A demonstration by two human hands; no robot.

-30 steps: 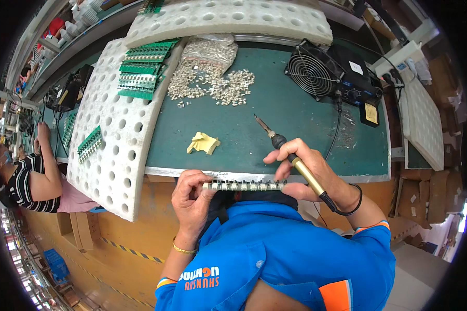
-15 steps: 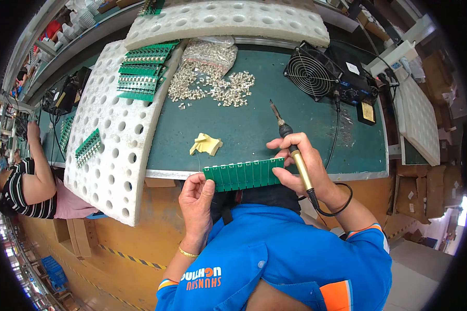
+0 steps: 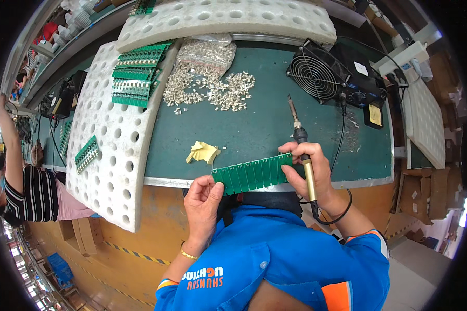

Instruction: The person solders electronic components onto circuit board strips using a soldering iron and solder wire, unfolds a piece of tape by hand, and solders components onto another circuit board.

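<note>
A green circuit board panel (image 3: 250, 175) is held at the table's near edge, divided into several narrow strips. My left hand (image 3: 203, 199) pinches its left end between thumb and fingers. At the other end, the thumb and fingertips of my right hand (image 3: 312, 168) grip the panel. That same hand also carries a soldering iron (image 3: 307, 168), its tip pointing up and away from the panel. Just beyond the panel lies a crumpled yellow piece (image 3: 202, 152); a thin wire seems to run from it toward my left hand.
Small metal parts (image 3: 232, 92) lie heaped beside a plastic bag (image 3: 207, 56) of more. White foam boards (image 3: 101, 150) at left and back carry green panels (image 3: 132, 85). A black fan (image 3: 316, 72) and soldering station (image 3: 359, 88) stand at right. Another person (image 3: 28, 181) sits at left.
Both hands have shifted slightly right with the panel, whose right end now sits higher. The soldering iron has moved right too. At left, the other person's arm has risen.
</note>
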